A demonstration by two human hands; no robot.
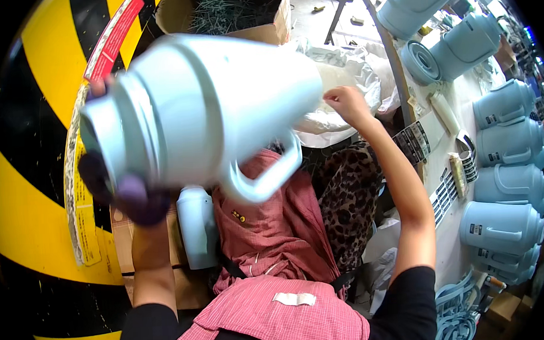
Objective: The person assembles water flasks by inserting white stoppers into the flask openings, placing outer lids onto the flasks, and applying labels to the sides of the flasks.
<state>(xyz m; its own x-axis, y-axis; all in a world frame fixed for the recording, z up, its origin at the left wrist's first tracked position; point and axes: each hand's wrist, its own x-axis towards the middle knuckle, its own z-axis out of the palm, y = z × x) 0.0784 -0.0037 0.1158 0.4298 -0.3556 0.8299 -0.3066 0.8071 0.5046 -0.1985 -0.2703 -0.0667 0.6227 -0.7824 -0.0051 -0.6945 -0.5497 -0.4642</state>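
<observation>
A large light-blue plastic jug [185, 107] with a loop handle hangs tilted on its side in front of me, slightly blurred. My left hand [139, 201], in a dark purple glove, is closed round its narrower neck end at the left. At the jug's other end, close to its right edge, is my bare right hand [350, 107]. Its fingers are curled together; whatever they pinch, if anything, is too small to make out. Below the jug, a smaller light-blue cylindrical container [197, 229] stands beside my pink apron [275, 231].
A yellow-and-black striped surface [43, 151] rises close on my left. Ahead are a cardboard box [271, 31] of thin dark pieces and a white plastic bag [372, 78]. The bench on my right carries several light-blue jugs [502, 225], label sheets [448, 188] and a bundle of handles [456, 311].
</observation>
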